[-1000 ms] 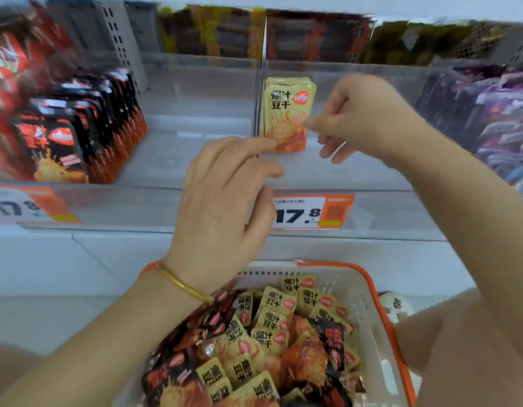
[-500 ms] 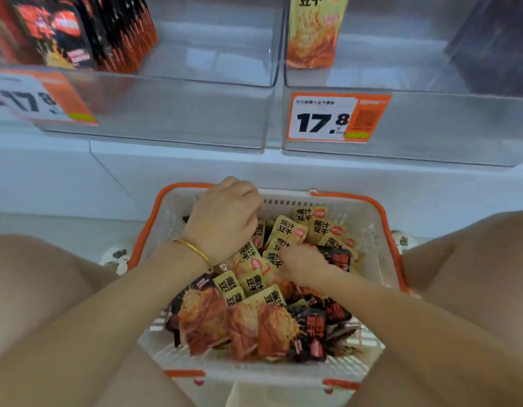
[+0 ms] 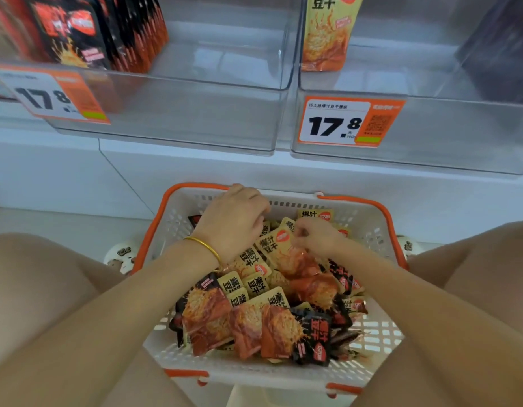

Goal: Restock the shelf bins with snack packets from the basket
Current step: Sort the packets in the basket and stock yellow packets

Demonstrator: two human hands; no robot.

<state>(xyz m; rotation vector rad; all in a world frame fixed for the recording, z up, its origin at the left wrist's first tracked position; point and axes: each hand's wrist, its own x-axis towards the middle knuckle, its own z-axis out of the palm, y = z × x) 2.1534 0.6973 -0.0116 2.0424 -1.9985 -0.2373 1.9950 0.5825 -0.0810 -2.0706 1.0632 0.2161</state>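
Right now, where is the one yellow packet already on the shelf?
Head view, upper right of centre: the yellow packet stands upright in the right-hand clear bin, beside its left wall, just above the 17.8 price tag.

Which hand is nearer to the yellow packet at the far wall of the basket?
Right. The right hand sits just in front of that yellow packet; the left hand is farther off to its left, near the basket rim.

Basket (image 3: 172,225) heaped with snack packets (image 3: 254,324). Right hand (image 3: 316,237) pinches yellow packet (image 3: 279,246) at its top edge; left hand (image 3: 235,221) curled over pile near far rim, grasp hidden. One yellow pouch (image 3: 327,33) upright in clear shelf bin (image 3: 448,133) above.
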